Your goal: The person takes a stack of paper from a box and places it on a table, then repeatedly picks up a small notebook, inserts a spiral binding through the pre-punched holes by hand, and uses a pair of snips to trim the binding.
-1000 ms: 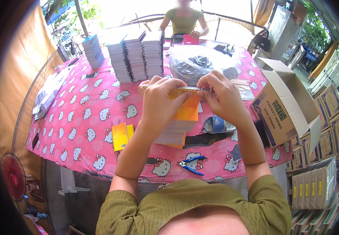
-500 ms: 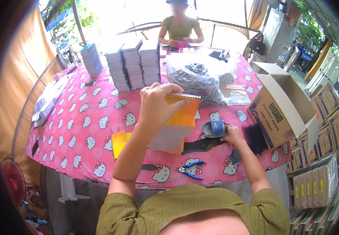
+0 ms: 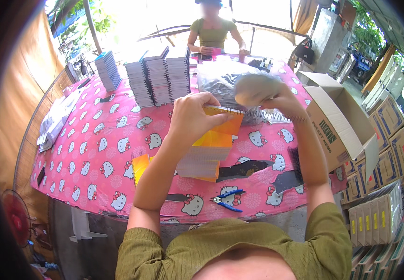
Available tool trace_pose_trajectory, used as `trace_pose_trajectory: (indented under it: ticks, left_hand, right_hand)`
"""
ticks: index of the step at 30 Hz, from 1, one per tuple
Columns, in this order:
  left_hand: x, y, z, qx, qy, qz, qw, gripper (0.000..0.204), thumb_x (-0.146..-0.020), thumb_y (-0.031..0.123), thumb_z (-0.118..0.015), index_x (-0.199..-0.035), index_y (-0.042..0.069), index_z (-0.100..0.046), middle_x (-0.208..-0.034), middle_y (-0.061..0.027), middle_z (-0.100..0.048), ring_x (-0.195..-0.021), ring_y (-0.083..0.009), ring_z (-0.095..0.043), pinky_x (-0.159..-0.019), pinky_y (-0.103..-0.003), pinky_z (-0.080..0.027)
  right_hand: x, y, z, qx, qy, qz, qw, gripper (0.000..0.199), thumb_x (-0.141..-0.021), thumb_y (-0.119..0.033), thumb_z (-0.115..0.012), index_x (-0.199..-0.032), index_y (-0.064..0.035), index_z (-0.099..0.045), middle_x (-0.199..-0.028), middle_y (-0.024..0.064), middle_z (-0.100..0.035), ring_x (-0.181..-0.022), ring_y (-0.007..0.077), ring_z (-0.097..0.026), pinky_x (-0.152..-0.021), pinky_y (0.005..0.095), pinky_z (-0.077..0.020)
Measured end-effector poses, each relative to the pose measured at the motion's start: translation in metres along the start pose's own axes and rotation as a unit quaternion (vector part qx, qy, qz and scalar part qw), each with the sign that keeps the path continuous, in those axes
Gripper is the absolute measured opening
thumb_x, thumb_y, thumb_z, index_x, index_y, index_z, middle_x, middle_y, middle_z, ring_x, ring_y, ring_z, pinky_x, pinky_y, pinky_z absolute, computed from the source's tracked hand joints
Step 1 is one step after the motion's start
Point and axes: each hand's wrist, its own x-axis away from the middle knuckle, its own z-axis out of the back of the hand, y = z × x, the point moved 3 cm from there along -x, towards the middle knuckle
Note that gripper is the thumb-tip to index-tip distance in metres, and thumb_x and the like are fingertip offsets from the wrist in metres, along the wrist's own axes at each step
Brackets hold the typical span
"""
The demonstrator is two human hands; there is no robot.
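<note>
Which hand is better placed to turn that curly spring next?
Probably the right hand: though blurred, it is beside the curly spring sticking out from the orange notebook. The left hand is busy pinching the notebook's top edge.

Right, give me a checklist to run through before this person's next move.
1. Left hand gripping the orange notebook: ok.
2. Dark coil meeting the notebook's top edge: ok.
3. Coil wholly within that edge: not ok, a length extends to the right.
4. Right hand firmly holding the blurred round object: cannot tell.
5. Blue-handled pliers lying on the table, clear of both hands: ok.
</note>
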Motion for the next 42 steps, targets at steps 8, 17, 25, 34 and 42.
trace_pose_trajectory:
  ticks: [8,17,25,34,42]
  left_hand:
    - [0.008,-0.020,0.012,0.016,0.049,-0.017,0.999,0.044,-0.065,0.019,-0.080,-0.102,0.004,-0.060,-0.095,-0.0099,-0.065,-0.090,-0.0212,-0.063,-0.082,-0.033,-0.048]
    - [0.038,-0.049,0.009,0.418,0.156,0.097,0.890,0.031,-0.075,-0.005,-0.070,-0.105,-0.003,-0.062,-0.098,-0.0087,-0.064,-0.086,-0.0108,-0.061,-0.075,-0.024,-0.052]
    - [0.043,-0.071,0.013,0.502,0.136,0.139,0.843,0.032,-0.077,-0.010,-0.066,-0.109,-0.006,-0.062,-0.094,-0.0119,-0.067,-0.079,-0.0147,-0.063,-0.075,-0.027,-0.053]
    - [0.032,-0.053,0.015,0.450,0.117,0.122,0.877,0.018,-0.076,-0.008,-0.069,-0.091,-0.003,-0.061,-0.089,-0.0119,-0.067,-0.084,-0.0164,-0.064,-0.078,-0.028,-0.052]
    - [0.071,0.005,0.016,0.027,0.126,-0.227,0.965,0.027,-0.070,-0.002,-0.074,-0.095,0.003,-0.065,-0.098,-0.0107,-0.067,-0.082,-0.0139,-0.063,-0.073,-0.026,-0.053]
  right_hand:
    - [-0.012,-0.002,-0.025,-0.305,-0.021,0.028,0.952,0.054,-0.060,-0.001,-0.065,-0.113,0.0014,-0.058,-0.098,0.0119,-0.065,-0.090,0.0206,-0.063,-0.079,0.0326,-0.0502]
    - [-0.042,-0.017,-0.046,0.093,-0.034,0.054,0.994,0.048,-0.062,0.001,-0.063,-0.110,0.0020,-0.058,-0.094,0.0093,-0.064,-0.082,0.0164,-0.062,-0.069,0.0303,-0.0524]
    - [-0.044,-0.001,-0.053,0.282,0.052,0.036,0.957,0.048,-0.068,-0.021,-0.073,-0.108,0.0003,-0.059,-0.094,0.0173,-0.065,-0.084,0.0294,-0.063,-0.078,0.0360,-0.0488]
    - [0.122,0.195,-0.014,0.522,0.194,-0.324,0.765,0.044,-0.072,-0.024,-0.073,-0.107,-0.0050,-0.055,-0.106,0.0207,-0.061,-0.099,0.0385,-0.059,-0.078,0.0476,-0.0497]
    - [0.167,0.145,-0.150,0.406,0.073,-0.037,0.910,0.070,-0.070,-0.031,-0.076,-0.126,-0.0003,-0.046,-0.131,0.0205,-0.045,-0.120,0.0379,-0.043,-0.100,0.0468,-0.0348]
